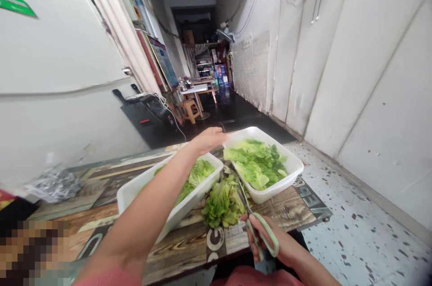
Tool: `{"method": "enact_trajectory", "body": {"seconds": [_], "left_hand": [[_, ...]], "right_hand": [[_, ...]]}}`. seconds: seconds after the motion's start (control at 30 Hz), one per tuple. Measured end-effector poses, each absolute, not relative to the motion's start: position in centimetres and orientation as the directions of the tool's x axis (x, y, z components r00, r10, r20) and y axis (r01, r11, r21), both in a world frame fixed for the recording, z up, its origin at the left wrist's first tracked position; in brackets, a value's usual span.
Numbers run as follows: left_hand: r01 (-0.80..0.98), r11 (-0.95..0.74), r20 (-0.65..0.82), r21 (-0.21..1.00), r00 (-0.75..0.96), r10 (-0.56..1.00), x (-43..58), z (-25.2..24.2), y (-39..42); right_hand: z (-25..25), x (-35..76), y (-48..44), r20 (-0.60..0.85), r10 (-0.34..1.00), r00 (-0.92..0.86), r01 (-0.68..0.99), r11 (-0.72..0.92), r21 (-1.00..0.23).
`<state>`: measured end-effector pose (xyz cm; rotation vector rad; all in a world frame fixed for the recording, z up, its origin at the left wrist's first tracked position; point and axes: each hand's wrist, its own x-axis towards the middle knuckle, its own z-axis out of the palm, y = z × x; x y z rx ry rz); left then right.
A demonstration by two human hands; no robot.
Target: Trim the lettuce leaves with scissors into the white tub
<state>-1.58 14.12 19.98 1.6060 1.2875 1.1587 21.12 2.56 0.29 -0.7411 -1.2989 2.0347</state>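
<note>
The right hand (270, 243) is closed firmly around the pale green loops of the scissors (263, 235), with its fingers curled through them, just over the near edge of the tabletop (175, 250). The blades run up and to the left, away from the body, and their tips reach the right side of a loose pile of lettuce (222, 202). The pile lies directly on the tabletop, in the wedge between two white tubs, and its longer axis appears to run from the far side toward the near edge. The right hand is clearly the nearer to it.

The left arm stretches across the left tub (135, 193), which lies aslant with its long axis running toward the far end of the tabletop and holds more lettuce (199, 173). The left hand (207, 138) is held out flat, its fingers together and fairly straight, with nothing visible in its grip. It is beside the near corner of the right tub (290, 173), above the far end of the pile; whether it touches that rim is impossible to tell. The right tub, heaped with lettuce (254, 164), stands by the far right corner of the tabletop.

Beyond lie a speckled floor (354, 214), a white wall (371, 74), and a wooden stool (191, 110) down the narrow passage.
</note>
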Motion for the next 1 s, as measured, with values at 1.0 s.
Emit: {"method": "enact_trajectory", "body": {"seconds": [1.0], "left_hand": [[0.131,0.026,-0.044,0.991,0.142,0.989,-7.5,14.4,7.8]], "right_hand": [[1.0,20.9,2.6,-0.06,0.706,-0.706,-0.186,-0.265,-0.946]]}}
